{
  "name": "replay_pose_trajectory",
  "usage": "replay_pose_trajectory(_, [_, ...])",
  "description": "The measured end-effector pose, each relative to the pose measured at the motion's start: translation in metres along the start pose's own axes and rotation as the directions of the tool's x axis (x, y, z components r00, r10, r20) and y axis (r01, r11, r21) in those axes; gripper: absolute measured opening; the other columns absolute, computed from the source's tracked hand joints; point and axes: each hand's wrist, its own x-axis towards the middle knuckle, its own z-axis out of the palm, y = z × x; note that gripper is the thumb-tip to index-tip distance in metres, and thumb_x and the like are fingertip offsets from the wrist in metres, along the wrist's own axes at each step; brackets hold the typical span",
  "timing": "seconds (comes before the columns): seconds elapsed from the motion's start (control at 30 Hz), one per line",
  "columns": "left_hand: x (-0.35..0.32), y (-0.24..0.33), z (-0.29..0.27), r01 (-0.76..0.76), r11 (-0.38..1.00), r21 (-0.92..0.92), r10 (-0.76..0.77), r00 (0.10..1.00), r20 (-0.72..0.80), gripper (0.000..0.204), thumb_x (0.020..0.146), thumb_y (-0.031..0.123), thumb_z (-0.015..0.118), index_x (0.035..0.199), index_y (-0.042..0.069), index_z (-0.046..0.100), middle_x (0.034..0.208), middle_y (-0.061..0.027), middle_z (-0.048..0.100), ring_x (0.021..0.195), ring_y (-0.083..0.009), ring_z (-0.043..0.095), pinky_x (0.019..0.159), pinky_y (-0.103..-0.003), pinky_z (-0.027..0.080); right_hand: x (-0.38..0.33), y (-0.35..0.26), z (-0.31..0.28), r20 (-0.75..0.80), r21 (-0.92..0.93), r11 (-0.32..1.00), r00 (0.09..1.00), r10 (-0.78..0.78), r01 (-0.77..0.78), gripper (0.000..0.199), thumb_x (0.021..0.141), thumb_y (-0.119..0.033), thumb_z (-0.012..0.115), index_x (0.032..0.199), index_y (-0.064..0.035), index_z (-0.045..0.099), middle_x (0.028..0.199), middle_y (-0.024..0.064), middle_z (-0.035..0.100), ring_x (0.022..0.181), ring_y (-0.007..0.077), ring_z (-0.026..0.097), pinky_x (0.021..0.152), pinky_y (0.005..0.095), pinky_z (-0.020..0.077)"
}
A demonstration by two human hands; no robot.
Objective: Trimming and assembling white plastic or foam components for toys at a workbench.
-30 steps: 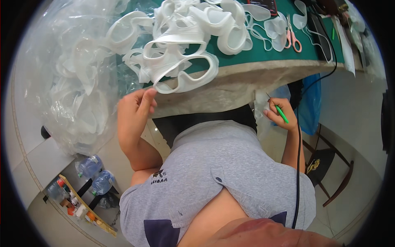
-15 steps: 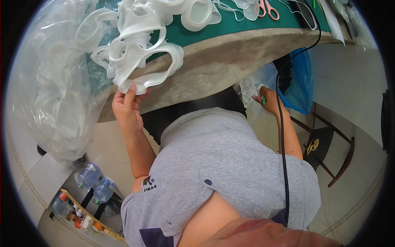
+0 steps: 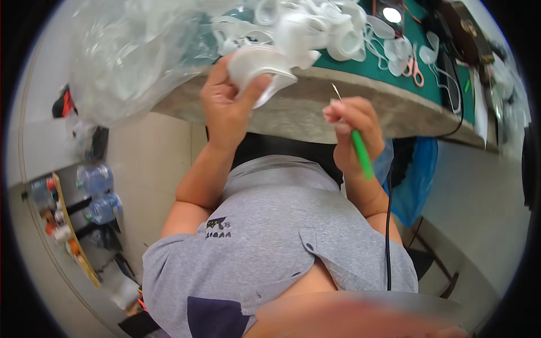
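Right hand (image 3: pixel 346 121) is closed on a green-handled pick (image 3: pixel 360 155), thin tip up. Left hand (image 3: pixel 228 104) grips a white moulded piece (image 3: pixel 259 70) at the desk (image 3: pixel 360 101) edge, below the white pile (image 3: pixel 315 28). Judged step: trimming; next, bring tip to piece.

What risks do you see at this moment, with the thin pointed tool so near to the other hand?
1. The right hand holds a green-handled tool whose thin metal tip points up toward the left hand; a slip might prick the fingers.
2. The left hand grips a white plastic piece at the table edge; it may drop to the floor.
3. The pile of white pieces lies close to that edge and might slide off.
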Motion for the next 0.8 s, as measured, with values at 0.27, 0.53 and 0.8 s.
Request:
replay_pose_trajectory(0.27, [-0.007,0.018,0.007,0.063,0.994,0.086,-0.068,0.996,0.059,0.043,0.082,0.009,0.075,0.119,-0.002,0.056,0.104,-0.0072,0.066,0.092,-0.0096,0.060,0.079,-0.022,0.048,0.051,0.011,0.026,0.041,0.315,0.949,0.999,0.024,-0.036,0.010,0.088,0.002,0.060,0.098,0.0013,0.058,0.097,0.0161,0.064,0.081,0.0174,0.062,0.072,0.0263,0.0482])
replay_pose_trajectory(0.53, [-0.007,0.016,0.016,0.003,0.987,0.162,-0.013,0.998,0.061,0.042,0.081,0.012,0.076,0.117,-0.002,0.058,0.104,-0.0083,0.067,0.091,-0.0099,0.061,0.078,-0.022,0.049,0.050,0.018,0.021,0.057,-0.041,0.981,0.980,-0.189,0.191,0.017,0.083,0.005,0.065,0.098,-0.0003,0.061,0.091,0.0152,0.065,0.078,0.0214,0.062,0.066,0.0272,0.0490])
replay_pose_trajectory(0.8, [-0.011,0.017,0.023,-0.053,0.954,0.295,0.041,0.998,0.046,0.041,0.080,0.015,0.077,0.114,-0.001,0.061,0.102,-0.0081,0.068,0.090,-0.0106,0.062,0.079,-0.024,0.049,0.052,0.014,0.010,0.027,-0.029,0.979,0.979,-0.203,0.204,0.015,0.082,0.005,0.066,0.096,0.0001,0.063,0.090,0.0149,0.065,0.076,0.0217,0.062,0.065,0.0270,0.0484])
